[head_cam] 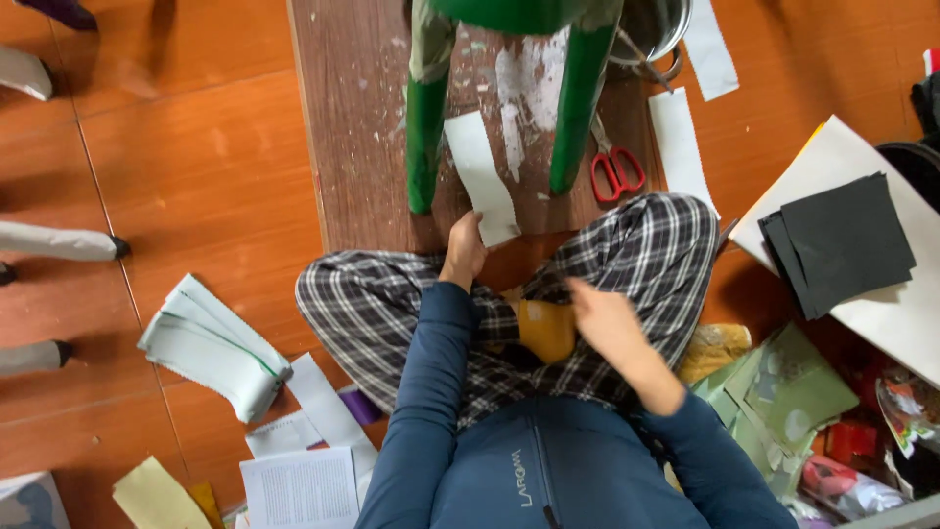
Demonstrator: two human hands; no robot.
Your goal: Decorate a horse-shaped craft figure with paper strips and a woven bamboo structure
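Right hand [605, 318], open and blurry, hovers over the lap; left hand [464, 250] pinches a paper strip [480, 176] at the board's [343, 118] near edge. Hold it flat, gently.

Looking down onto an orange-brown wood-pattern floor [196, 147], seams running across it. Lying on it, top centre: a dark, worn wooden board [352, 118], paint-smeared white. Standing on that board: green stool legs [426, 137]. Sitting at the top edge, partly cropped: a metal pot [651, 29]. Poking in along the left edge: pale furniture legs with dark tips [59, 242]. Throwing soft shadows off the legs, even indoor light.
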